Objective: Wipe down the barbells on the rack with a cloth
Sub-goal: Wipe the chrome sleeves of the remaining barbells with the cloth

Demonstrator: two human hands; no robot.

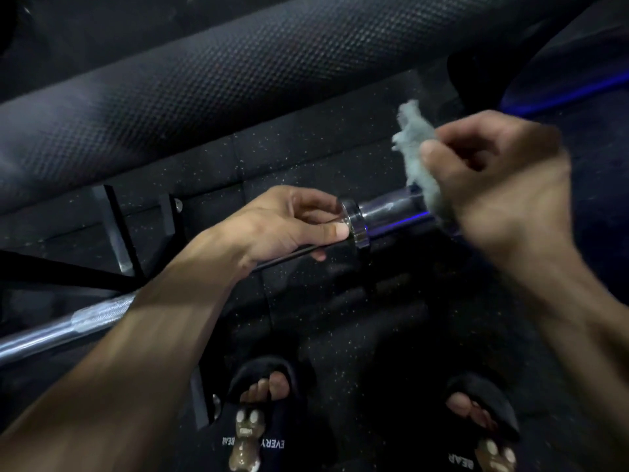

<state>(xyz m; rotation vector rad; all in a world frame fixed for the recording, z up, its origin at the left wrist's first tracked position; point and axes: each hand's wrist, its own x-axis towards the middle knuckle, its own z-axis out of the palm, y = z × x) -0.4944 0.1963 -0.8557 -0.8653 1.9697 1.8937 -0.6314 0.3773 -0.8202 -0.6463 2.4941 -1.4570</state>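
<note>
From the head camera we see our left hand curled round the barbell beside its collar; our right hand — blurred — clutches the grey cloth against the chrome sleeve, above the speckled floor.

Hands at the barbell sleeve, above the slippered feet

The left hand holds the chrome steel barbell at its collar; right of it, the right hand presses a pale fluffy cloth on the sleeve, before a textured black padded roller.
</note>
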